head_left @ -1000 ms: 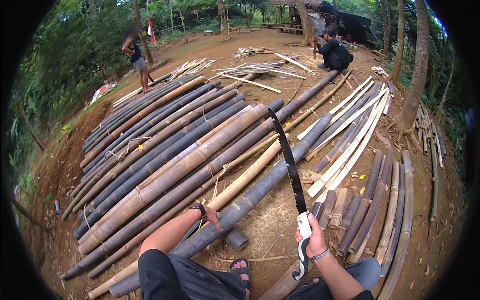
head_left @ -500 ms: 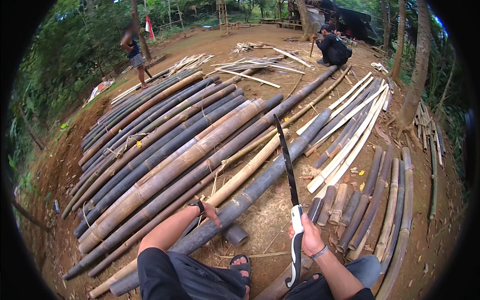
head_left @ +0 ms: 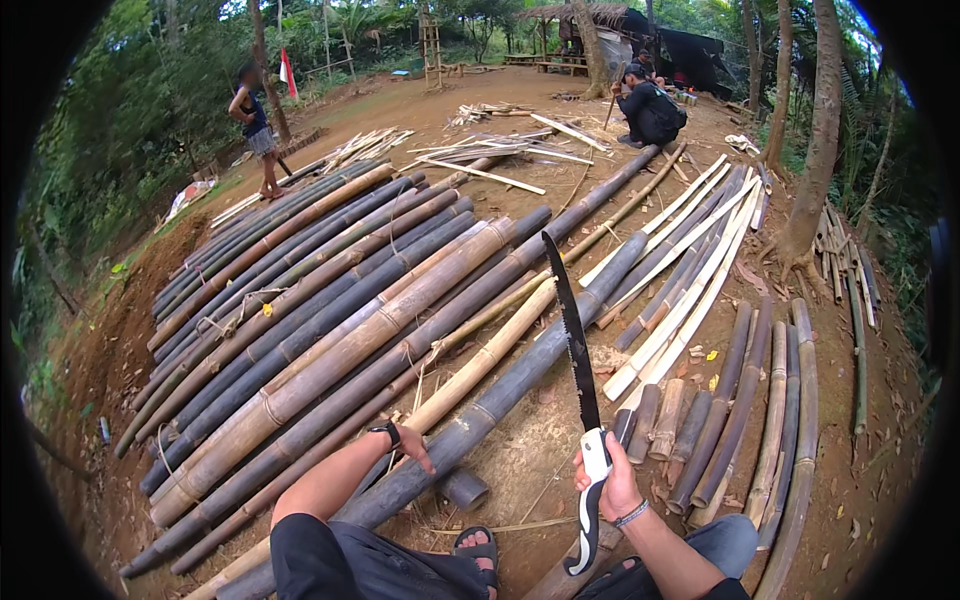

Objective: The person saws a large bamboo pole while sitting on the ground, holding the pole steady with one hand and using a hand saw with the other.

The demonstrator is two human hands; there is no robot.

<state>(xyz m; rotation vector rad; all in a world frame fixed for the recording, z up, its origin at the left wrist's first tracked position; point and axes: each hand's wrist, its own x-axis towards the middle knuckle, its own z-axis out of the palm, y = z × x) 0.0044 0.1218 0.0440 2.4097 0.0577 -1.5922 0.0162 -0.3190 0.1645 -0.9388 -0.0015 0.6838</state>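
Note:
In my right hand (head_left: 614, 482) is a folding pruning saw (head_left: 574, 345), its white-and-black handle wrapped by my fingers. The dark toothed blade points upward, apart from the bamboo. My left hand (head_left: 412, 450), with a dark band at its wrist, grips the upper side of a long dark bamboo pole (head_left: 500, 388). Some of its fingers are hidden behind the pole. This pole slants from lower left to upper right and crosses over a short dark bamboo piece (head_left: 464, 490). A pale bamboo pole (head_left: 480, 368) lies alongside, just beyond it.
Many bamboo poles (head_left: 330, 365) lie stacked at left. Pale split strips (head_left: 690, 290), short cut pieces (head_left: 668, 420) and longer poles (head_left: 803, 420) lie at right. One person (head_left: 650, 108) crouches at the far end; another (head_left: 258, 130) stands far left. A tree (head_left: 810, 190) rises at right.
The view has shifted slightly, so the surroundings sit lower and a little further left at the far end. Both hands keep their holds; the saw stays upright.

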